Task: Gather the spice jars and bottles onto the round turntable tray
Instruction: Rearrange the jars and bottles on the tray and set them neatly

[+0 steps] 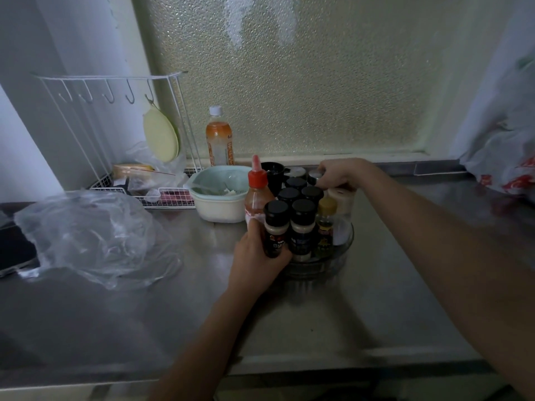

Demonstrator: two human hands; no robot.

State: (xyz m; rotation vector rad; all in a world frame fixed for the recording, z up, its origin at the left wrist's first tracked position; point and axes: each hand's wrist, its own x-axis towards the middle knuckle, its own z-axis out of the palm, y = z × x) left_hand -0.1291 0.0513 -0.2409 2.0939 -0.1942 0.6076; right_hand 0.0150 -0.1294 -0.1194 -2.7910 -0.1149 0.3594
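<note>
Firmly, a black-capped spice jar (275, 230) with pale powder inside is gripped by the left hand (256, 257), whose fingers are wrapped around its dark label at the near left edge of the round turntable tray (343, 250). At the far side of the tray, the cap of a small jar (314, 177) is pinched by the fingertips of the right hand (340, 174).

The clear tray is crowded: a second black-capped jar (302, 227) of pale powder stands just right of the held one, a yellow-capped bottle (326, 224) of clear liquid is beside that, and several more black caps are packed behind (their contents cannot be made out). A red-nozzled sauce bottle (256, 189) holding orange sauce stands at the left edge, touching the left hand; whether it rests on the tray cannot be told.

Just left of the tray, a pale green bowl (218, 195) sits on the steel counter (289, 314), with whitish scraps inside. Farther back, a drink bottle (219, 137) with orange liquid stands by the frosted window. A crumpled clear plastic bag (89, 235) lies well to the left.
</note>
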